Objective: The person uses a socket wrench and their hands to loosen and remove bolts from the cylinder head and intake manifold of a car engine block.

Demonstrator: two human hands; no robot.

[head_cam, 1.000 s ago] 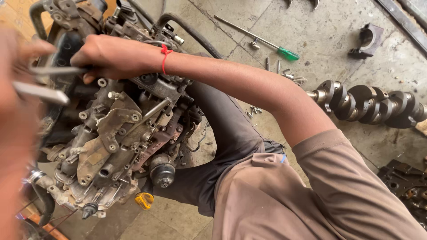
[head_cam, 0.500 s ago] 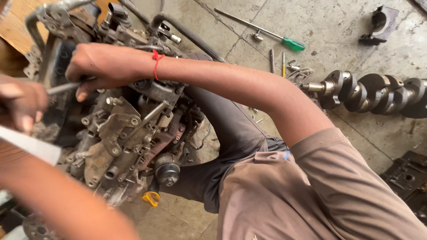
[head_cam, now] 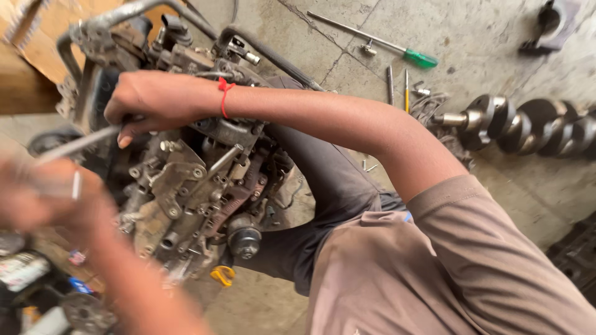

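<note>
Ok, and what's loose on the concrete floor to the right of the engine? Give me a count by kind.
Green-handled screwdriver: 1
Slim hand tools lying side by side: 2
Crankshaft: 1
Dark metal cap: 1
Total: 5
A few small bits near them are too small to sort.

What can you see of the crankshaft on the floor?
The crankshaft lies flat on the concrete floor at the right, apart from the engine block. It looks like dark, greasy steel, with rounded webs in a row and a paler stub end pointing left. Its right end runs out of view. No hand touches it. Thin hand tools lie just beyond the stub.
</note>
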